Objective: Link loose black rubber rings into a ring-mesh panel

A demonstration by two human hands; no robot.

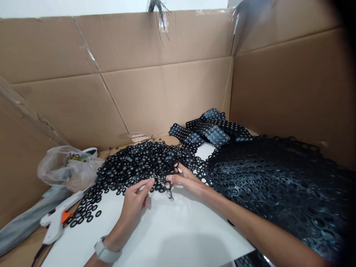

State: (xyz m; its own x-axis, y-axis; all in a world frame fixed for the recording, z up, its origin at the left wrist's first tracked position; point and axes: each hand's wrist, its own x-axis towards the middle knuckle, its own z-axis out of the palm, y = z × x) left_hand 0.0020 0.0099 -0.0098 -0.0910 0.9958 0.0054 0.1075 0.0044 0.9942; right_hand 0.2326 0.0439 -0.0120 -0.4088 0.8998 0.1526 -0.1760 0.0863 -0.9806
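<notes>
My left hand [136, 195] is closed in a pinch at the near edge of a heap of small black rings [133, 161]. Black rings lie at its fingertips, and I take one to be in the pinch. Opposite it, my right hand [185, 179] has thumb and bent forefinger closed around black rings, one of them at the forefinger tip. Beneath its thumb hangs a small dark looped piece [168, 188] with a thin pointed end, too blurred to name. Both hands are just above a white board [155, 230].
A large sheet of joined black rings [258, 178] spreads on the right, with folded perforated black strips [213, 129] behind. On the left are a white glue gun [57, 222], a clear plastic bag [69, 167] and a grey cloth-like roll [30, 218]. Cardboard walls [167, 89] enclose the workplace.
</notes>
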